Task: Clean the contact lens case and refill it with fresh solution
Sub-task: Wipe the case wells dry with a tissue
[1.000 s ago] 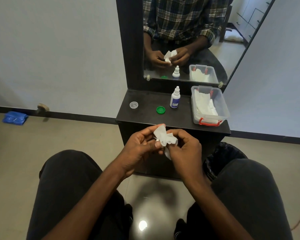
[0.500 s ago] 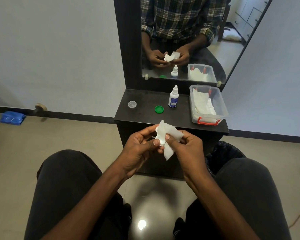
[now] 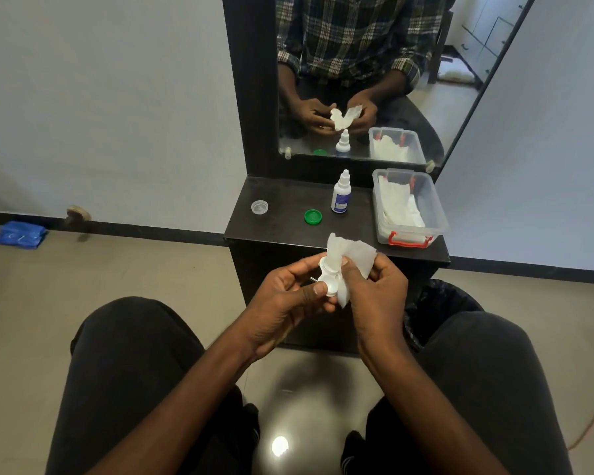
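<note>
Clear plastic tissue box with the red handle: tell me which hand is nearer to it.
Right. The right hand, gripping white tissue paper, sits just below the clear plastic tissue box. The left hand, holding the white lens case, lies farther left.

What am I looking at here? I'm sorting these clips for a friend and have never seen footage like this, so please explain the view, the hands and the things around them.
There is no machine: the camera sits on a person's head and looks down at their own two hands and knees. The mirror ahead reflects the same person.

The left hand grips a small white contact lens case, thumb on its near well. The right hand pinches a white tissue against the case, apparently wiping it.

On the black shelf stand a dropper bottle of solution, a green cap, a clear cap and a clear plastic box of tissues with a red handle. A bin with a black liner stands by the right knee.
</note>
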